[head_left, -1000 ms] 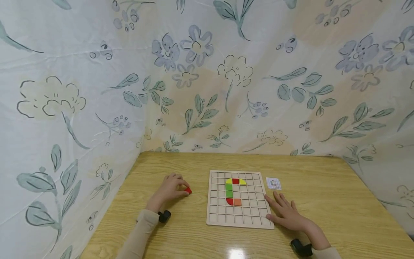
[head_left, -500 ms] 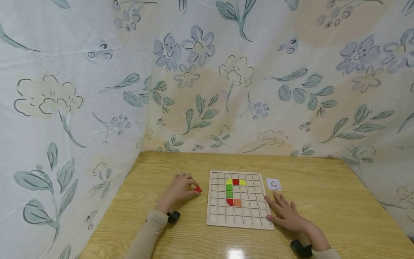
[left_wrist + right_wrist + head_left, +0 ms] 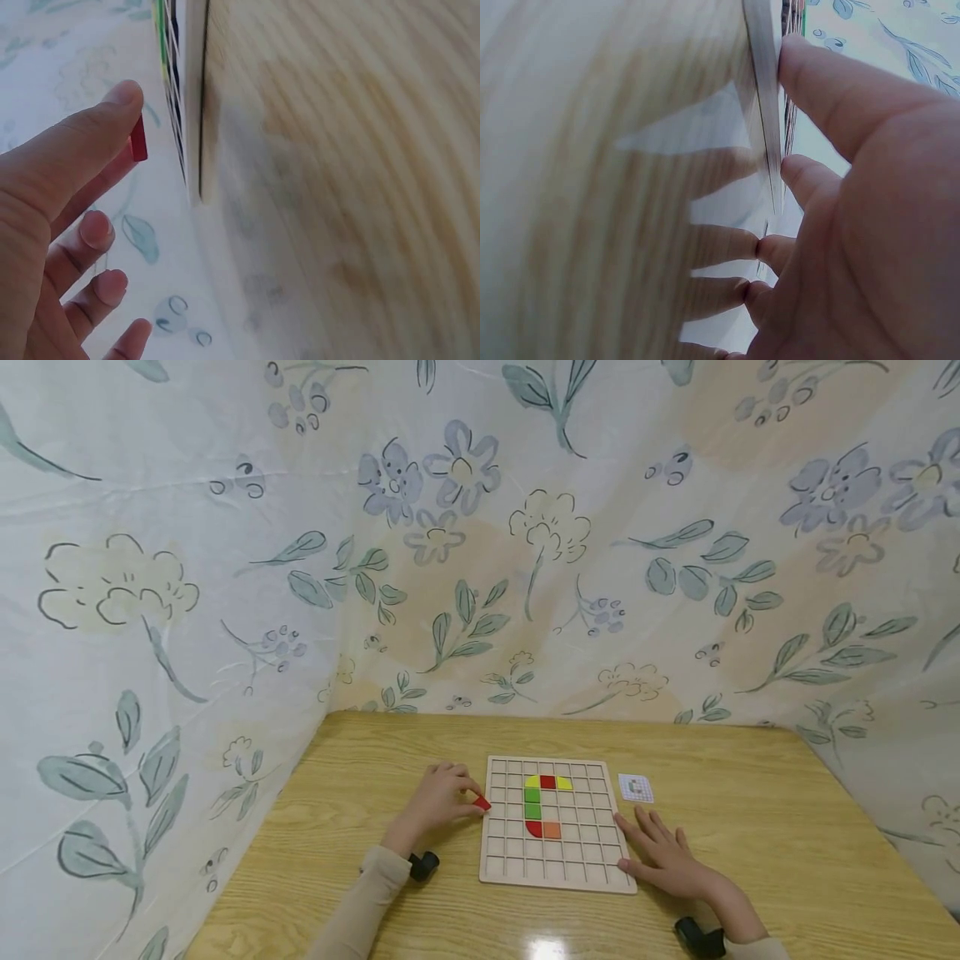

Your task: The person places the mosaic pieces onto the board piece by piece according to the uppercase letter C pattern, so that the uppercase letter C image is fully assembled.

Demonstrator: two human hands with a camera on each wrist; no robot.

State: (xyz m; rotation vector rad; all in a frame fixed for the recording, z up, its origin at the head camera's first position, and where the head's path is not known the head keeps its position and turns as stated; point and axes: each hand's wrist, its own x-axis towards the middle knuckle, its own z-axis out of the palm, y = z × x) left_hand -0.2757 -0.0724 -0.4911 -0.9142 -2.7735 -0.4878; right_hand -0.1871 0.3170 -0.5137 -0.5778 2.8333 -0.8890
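Note:
My left hand pinches a small red tile between thumb and forefinger at the left edge of a wooden grid board. In the left wrist view the red tile shows edge-on by the thumb tip, and the other fingers are loosely bent below. Set in the board's cells are two yellow rounded tiles, a red square, two green squares, a red rounded tile and an orange square. The right hand lies with fingers spread, thumb and forefinger touching the board's right edge.
A small white card with a printed grid pattern lies right of the board, just beyond the right fingertips. The wooden table meets a floral cloth at the back and on the left side.
The left hand has moved right with the red tile, from the bare table to the board's left edge. The right hand and the board have stayed in place.

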